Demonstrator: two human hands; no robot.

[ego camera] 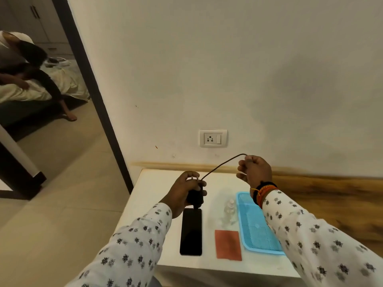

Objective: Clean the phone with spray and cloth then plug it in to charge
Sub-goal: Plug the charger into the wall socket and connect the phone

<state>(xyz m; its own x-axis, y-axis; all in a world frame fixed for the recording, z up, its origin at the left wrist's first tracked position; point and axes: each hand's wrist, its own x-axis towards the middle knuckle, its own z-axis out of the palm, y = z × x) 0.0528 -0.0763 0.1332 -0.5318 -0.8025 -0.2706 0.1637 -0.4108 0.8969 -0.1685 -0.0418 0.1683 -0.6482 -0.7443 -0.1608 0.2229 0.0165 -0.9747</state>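
A black phone (190, 232) lies face up on the white table (153, 183). Above its top end my left hand (186, 193) grips a black charger plug (194, 196) with metal pins showing near my fingers. A dark cable (221, 164) arcs from the plug up to my right hand (253, 169), which pinches its far end just below the wall socket (213, 138). A clear spray bottle (229, 210) stands right of the phone. A reddish-brown cloth (228, 245) lies flat beside the phone's lower half.
A light blue perforated tray (253, 230) sits at the table's right, partly under my right sleeve. A wooden skirting strip (321, 189) runs along the wall. To the left, a dark door frame (97, 100) opens onto a room where a person sits on a bed.
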